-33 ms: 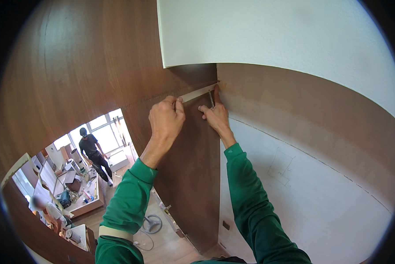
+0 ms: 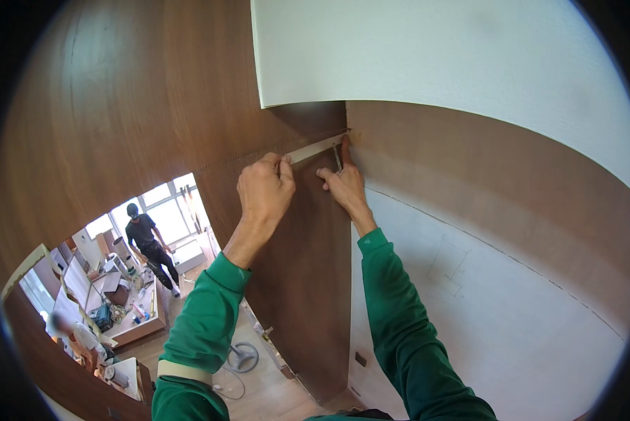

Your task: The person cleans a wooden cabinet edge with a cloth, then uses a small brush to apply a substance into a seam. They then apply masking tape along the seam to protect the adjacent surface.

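A pale strip of masking tape runs along the dark brown wood panel to the inside corner. My left hand is closed, pinching the strip's left end between thumb and fingers. At the corner, my right hand has its index finger stretched up against the tape's far end, with its thumb held apart. A thin, greyish stick-like tool juts up from the right hand's grip; its exact kind is unclear. Around my left green sleeve sits a cream-coloured band, like a tape roll.
A white curved-edged panel hangs overhead. On the right, a white wall bears a pencil sketch below a brown band. Through an opening at left, a person in dark clothes stands near a cluttered workbench; another person is lower left.
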The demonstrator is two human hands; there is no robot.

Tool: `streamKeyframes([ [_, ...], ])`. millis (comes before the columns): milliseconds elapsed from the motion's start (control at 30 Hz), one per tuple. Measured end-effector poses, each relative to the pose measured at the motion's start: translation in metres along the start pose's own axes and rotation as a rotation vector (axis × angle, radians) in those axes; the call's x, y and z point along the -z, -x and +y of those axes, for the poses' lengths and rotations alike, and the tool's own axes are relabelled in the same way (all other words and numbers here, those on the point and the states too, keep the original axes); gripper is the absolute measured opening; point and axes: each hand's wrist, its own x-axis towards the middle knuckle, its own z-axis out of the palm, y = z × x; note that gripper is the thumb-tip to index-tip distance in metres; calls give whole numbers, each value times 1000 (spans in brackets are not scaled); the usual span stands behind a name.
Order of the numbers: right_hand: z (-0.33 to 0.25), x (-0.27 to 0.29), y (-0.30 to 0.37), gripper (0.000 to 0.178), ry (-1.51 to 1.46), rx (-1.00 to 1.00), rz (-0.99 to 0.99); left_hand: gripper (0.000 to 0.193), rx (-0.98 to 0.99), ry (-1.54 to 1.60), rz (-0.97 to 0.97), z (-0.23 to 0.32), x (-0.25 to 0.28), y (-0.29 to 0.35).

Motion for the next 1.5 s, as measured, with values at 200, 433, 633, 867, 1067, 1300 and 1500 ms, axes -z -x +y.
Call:
streamKeyframes([
  [200, -1, -5, -6, 100, -21, 21, 25, 26, 10, -39, -18, -7, 0, -4],
  [433, 32, -12, -28, 101, 152, 145, 108, 26, -3, 14, -12, 1, 0, -5],
  [633, 19, -8, -23, 101, 90, 110, 67, 27, 14, -25, -28, -2, 1, -9],
  [867, 2, 3, -14, 94, -107, -3, 4, 28, 11, -176, -39, -11, -4, -16],
  [1067, -7, 4, -11, 89, -94, -39, -10, 29, -8, -294, -55, -13, -5, -16],
  [1300, -3, 1, -12, 86, -146, -6, 28, 27, -52, -343, -27, -10, -8, -16],
  [1500, -7, -2, -18, 86, -110, -32, 101, 29, -17, -334, -62, -12, -11, -19],
])
